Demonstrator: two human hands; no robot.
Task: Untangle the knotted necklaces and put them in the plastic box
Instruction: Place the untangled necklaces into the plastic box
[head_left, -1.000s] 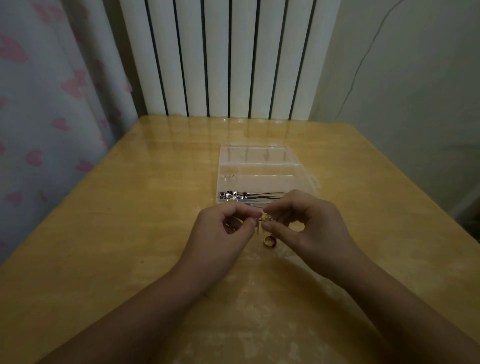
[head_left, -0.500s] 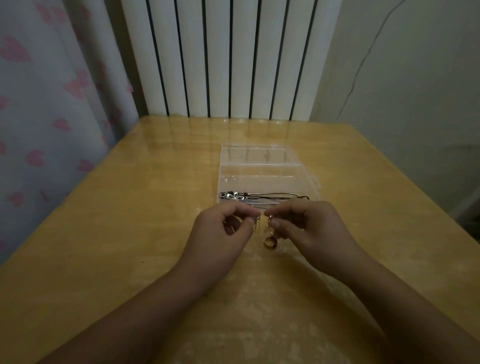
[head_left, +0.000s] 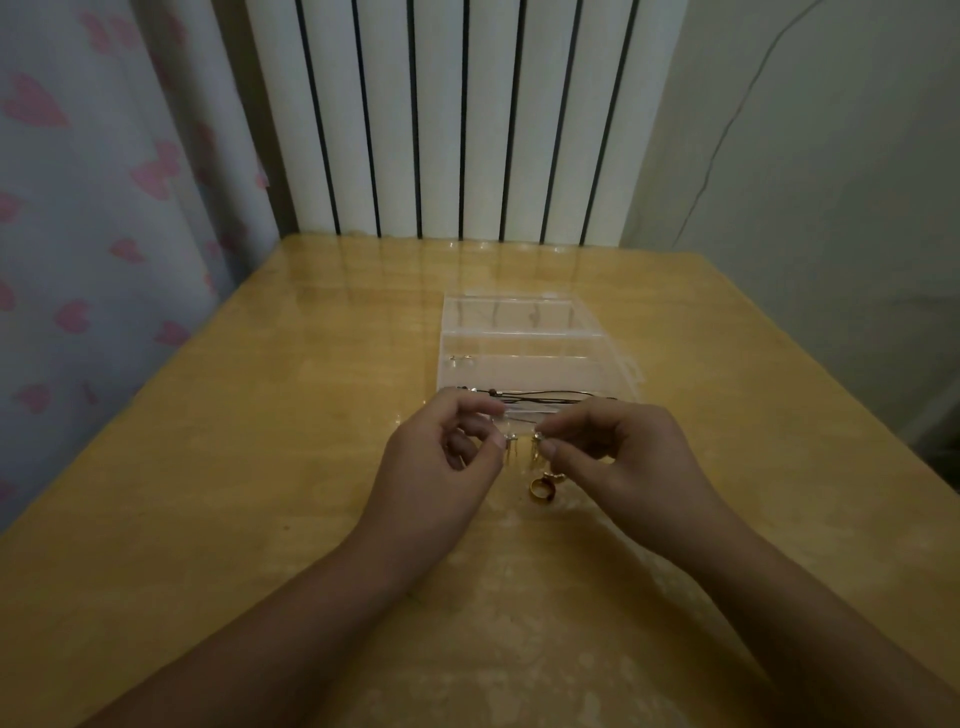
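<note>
Our count on the surface (head_left: 208, 493)

We see two hands, one plastic box (head_left: 530, 364), one gold ring (head_left: 541, 491), one dark cord necklace (head_left: 550, 407).

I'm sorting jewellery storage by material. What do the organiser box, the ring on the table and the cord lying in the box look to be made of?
The box looks like clear, glossy plastic: the table shows through its walls and dividers. The ring looks like polished gold-toned metal, with bright glints; whether it is plated cannot be told. The cord looks like dark matte string or leather, thin and unreflective.

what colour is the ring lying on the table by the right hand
Gold; the ring shows best in the head view.
</note>
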